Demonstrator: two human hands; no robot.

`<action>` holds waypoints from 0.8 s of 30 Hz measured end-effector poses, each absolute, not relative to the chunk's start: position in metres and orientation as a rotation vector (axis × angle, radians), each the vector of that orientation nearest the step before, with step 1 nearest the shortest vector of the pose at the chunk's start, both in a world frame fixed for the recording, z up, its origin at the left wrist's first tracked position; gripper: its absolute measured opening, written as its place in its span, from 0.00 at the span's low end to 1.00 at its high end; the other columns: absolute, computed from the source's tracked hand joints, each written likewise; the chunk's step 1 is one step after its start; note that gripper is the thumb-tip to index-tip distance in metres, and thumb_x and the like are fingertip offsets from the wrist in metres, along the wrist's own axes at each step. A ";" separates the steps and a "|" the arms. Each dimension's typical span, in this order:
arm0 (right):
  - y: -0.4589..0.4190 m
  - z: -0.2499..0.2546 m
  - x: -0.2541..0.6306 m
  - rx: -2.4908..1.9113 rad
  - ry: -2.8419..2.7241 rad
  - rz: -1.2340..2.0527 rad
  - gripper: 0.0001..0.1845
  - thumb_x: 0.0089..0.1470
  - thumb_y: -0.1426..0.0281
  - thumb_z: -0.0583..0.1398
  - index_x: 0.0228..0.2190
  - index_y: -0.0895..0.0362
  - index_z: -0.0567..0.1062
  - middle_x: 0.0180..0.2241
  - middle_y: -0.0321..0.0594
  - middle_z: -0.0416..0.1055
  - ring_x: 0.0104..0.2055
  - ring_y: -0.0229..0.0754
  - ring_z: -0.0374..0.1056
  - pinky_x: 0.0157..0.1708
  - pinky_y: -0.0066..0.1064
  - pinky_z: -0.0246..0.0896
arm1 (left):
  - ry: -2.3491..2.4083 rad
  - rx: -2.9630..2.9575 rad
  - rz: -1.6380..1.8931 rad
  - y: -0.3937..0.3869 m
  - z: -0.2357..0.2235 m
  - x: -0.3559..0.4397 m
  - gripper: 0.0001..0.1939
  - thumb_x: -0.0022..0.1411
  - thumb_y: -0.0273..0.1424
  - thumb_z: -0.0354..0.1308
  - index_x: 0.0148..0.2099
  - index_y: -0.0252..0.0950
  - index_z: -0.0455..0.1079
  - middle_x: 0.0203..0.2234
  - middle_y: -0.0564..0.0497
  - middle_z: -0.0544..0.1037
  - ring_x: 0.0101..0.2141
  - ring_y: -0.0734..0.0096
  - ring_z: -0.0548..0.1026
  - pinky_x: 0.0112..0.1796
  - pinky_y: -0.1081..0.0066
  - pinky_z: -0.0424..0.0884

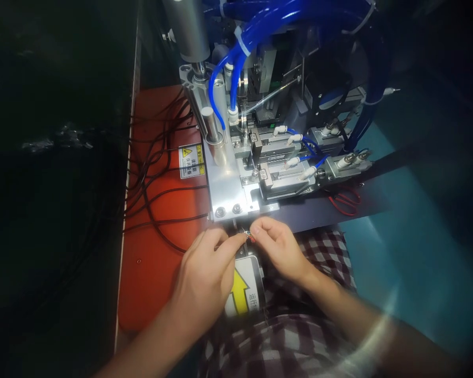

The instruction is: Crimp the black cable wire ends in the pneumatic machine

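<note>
My left hand (pixel 205 275) and my right hand (pixel 278 247) meet just below the front edge of a metal machine plate (pixel 224 184). Both pinch a tiny part with thin reddish wires (pixel 249 237) between their fingertips; the part is too small to name. Right under the hands lies a dark cylinder with a yellow arrow label (pixel 242 291). My lap in checked cloth (pixel 299 325) is below.
The machine carries blue air hoses (pixel 260 26), pneumatic cylinders (pixel 284 157) and a steel ram (pixel 189 31). Black cables (pixel 157 157) run over an orange base (pixel 153 262) with a yellow warning sticker (pixel 192 160). Red-handled scissors (pixel 345 202) lie at right. Teal floor (pixel 398 252) to the right.
</note>
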State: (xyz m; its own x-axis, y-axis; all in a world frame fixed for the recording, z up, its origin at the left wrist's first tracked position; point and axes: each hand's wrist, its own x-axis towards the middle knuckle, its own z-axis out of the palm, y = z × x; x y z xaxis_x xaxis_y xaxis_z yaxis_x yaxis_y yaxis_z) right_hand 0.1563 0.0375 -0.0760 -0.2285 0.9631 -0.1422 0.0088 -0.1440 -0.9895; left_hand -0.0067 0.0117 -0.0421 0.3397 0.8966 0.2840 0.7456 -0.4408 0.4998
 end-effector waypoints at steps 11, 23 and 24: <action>0.036 -0.092 0.163 -1.093 -1.756 0.934 0.11 0.59 0.73 0.53 0.24 0.56 0.66 0.20 0.33 0.60 0.22 0.36 0.57 0.26 0.31 0.52 | 1.457 2.333 0.746 0.011 -0.042 -0.007 0.15 0.62 0.19 0.50 0.46 0.31 0.75 0.27 0.49 0.68 0.29 0.69 0.69 0.29 0.71 0.69; 0.039 -0.091 0.164 -1.039 -1.780 0.906 0.11 0.59 0.74 0.53 0.24 0.56 0.66 0.20 0.33 0.60 0.22 0.35 0.56 0.24 0.30 0.52 | 1.448 2.303 0.778 0.011 -0.044 -0.008 0.14 0.61 0.18 0.51 0.46 0.31 0.75 0.27 0.49 0.69 0.29 0.70 0.69 0.29 0.71 0.70; 0.039 -0.091 0.164 -1.052 -1.752 0.953 0.11 0.59 0.74 0.53 0.24 0.56 0.66 0.20 0.33 0.60 0.22 0.35 0.56 0.24 0.29 0.51 | 1.447 2.305 0.782 0.011 -0.044 -0.007 0.14 0.61 0.18 0.51 0.46 0.31 0.75 0.27 0.49 0.69 0.29 0.70 0.69 0.29 0.71 0.70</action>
